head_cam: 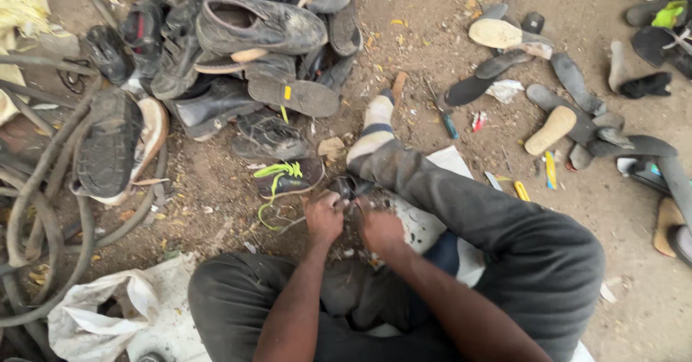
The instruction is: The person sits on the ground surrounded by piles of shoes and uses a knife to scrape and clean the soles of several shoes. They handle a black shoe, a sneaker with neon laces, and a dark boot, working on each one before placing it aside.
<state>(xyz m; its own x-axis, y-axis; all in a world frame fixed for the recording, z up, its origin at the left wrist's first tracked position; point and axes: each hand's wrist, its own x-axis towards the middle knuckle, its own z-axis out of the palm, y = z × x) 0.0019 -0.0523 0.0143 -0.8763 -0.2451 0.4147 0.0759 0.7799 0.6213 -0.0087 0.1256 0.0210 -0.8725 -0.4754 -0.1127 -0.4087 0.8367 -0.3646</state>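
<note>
A heap of worn shoes (238,45) fills the dirt floor (432,66) ahead. Nearer, a dark shoe with green laces (288,178) lies just left of both hands. Left hand (324,216) and right hand (380,230) both close their grip on a small dark piece (351,187) — it sits between them, long axis unclear.

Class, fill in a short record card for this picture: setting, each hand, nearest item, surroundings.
Setting: dirt ground, person seated
Left hand: closed on a small dark object, unclear what
Right hand: gripping the same object
Nearest item: dark shoe with green laces
Behind: pile of worn shoes
Right side: loose shoe soles
Left side: hoses
</note>
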